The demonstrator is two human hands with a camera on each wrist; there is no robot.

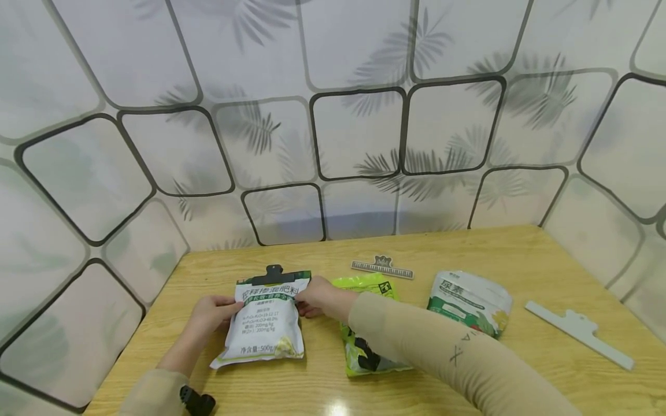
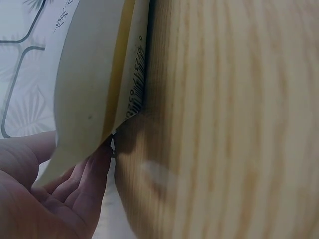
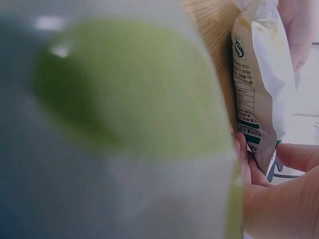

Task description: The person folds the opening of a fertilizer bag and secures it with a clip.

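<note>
A white fertilizer bag point(image 1: 266, 329) with a green band and a "500g" print lies at the left of the table. A black clip point(image 1: 274, 276) sits across its top edge. My left hand point(image 1: 210, 316) holds the bag's left side; in the left wrist view the thumb and fingers lie on either side of the bag's edge point(image 2: 89, 99). At the upper right side, my right hand point(image 1: 318, 296) pinches the bag, thumb on one face and fingers on the other, as the right wrist view shows point(image 3: 266, 84).
Under my right forearm lies a bright green bag point(image 1: 359, 346), partly hidden. Right of it is a white and green bag point(image 1: 468, 300). A grey clip point(image 1: 383, 267) with a ruler-like bar lies behind, and a white clip point(image 1: 580, 334) at the far right. A patterned curtain point(image 1: 359, 133) encloses the table.
</note>
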